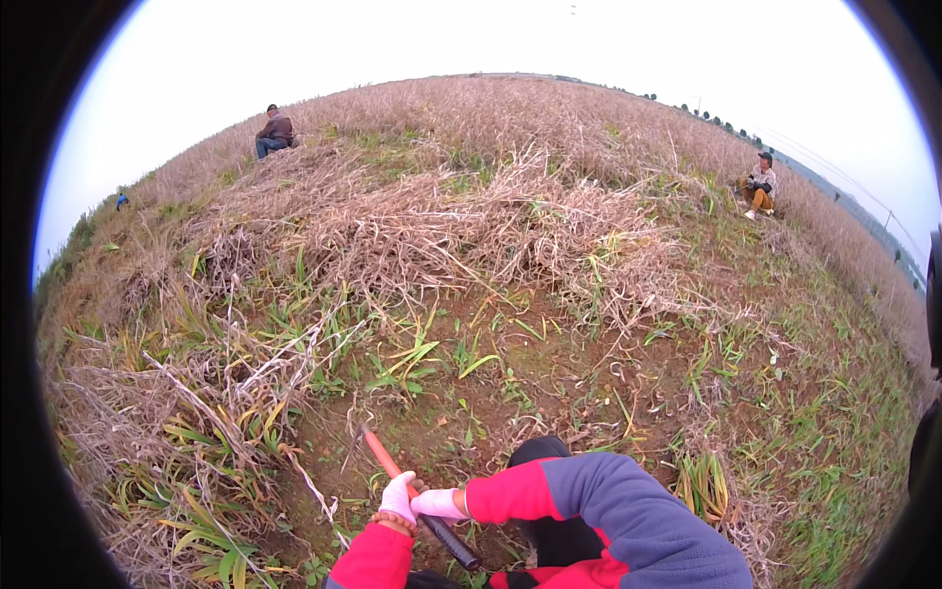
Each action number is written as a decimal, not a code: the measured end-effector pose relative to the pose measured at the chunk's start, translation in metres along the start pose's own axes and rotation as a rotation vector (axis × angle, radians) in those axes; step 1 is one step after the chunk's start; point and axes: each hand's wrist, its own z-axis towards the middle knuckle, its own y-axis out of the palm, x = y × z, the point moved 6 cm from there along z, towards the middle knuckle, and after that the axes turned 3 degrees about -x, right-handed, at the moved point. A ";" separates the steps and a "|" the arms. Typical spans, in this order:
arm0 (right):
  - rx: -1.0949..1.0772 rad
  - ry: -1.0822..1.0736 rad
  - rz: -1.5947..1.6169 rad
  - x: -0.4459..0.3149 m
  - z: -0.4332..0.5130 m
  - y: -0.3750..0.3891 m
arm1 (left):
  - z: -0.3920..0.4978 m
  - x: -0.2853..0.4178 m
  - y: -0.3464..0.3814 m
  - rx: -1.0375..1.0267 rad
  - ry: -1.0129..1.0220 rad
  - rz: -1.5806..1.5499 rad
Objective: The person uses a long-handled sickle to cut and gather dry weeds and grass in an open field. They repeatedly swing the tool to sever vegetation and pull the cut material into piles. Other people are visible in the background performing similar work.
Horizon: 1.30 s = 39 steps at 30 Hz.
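Both of my hands wear pale pink gloves and are close together on a long-handled hand tool [383,456], a small hoe or sickle. Its shaft is orange, ending in a black ribbed grip [460,548] near my body. The thin metal head [358,436] is at the far end, low over bare reddish soil [331,420]; whether it touches the ground I cannot tell. My left hand [397,495], with a bead bracelet at the wrist, is around the orange shaft. My right hand [438,503] is just behind, where the black grip begins; its fingers are partly hidden.
Green-leaved plants [213,541] and dry stalks [235,397] stand at the left. A heap of dry grass [456,221] lies ahead. A yellow-green clump [700,486] grows at the right. One person [275,134] sits far left, another [760,188] far right.
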 end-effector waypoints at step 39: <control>0.132 -0.155 0.131 -0.019 -0.002 0.008 | -0.003 0.027 0.017 -0.195 0.326 0.151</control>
